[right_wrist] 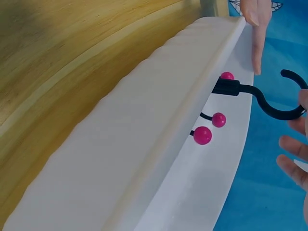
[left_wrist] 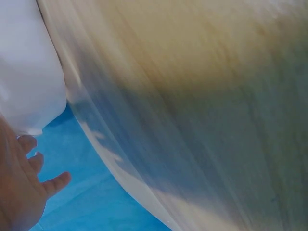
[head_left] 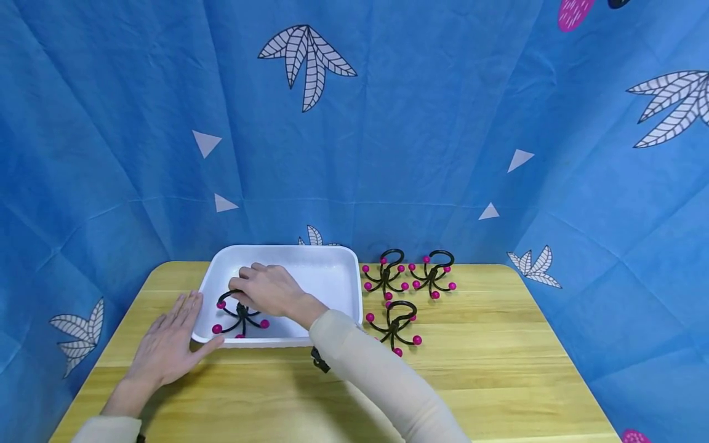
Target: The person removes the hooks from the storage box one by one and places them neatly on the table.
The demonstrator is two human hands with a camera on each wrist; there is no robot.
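A black claw massager (head_left: 242, 311), with a hooked handle and several arms ending in pink balls, is at the left end of a white tray (head_left: 332, 335). My right hand (head_left: 268, 289) reaches over the tray and grips its hook. In the right wrist view, the curled handle (right_wrist: 276, 113) meets the fingers at the right edge, while the tray's near wall hides part of the arms. My left hand (head_left: 172, 338) rests at the tray's left rim, fingers straight and thumb spread along the near corner. It holds nothing.
Three more black claw massagers stand on the wooden table (head_left: 487, 369) right of the tray: two at the back (head_left: 384, 277) (head_left: 433, 277) and one nearer (head_left: 394, 326). A blue patterned curtain (head_left: 432, 154) closes off the back and sides.
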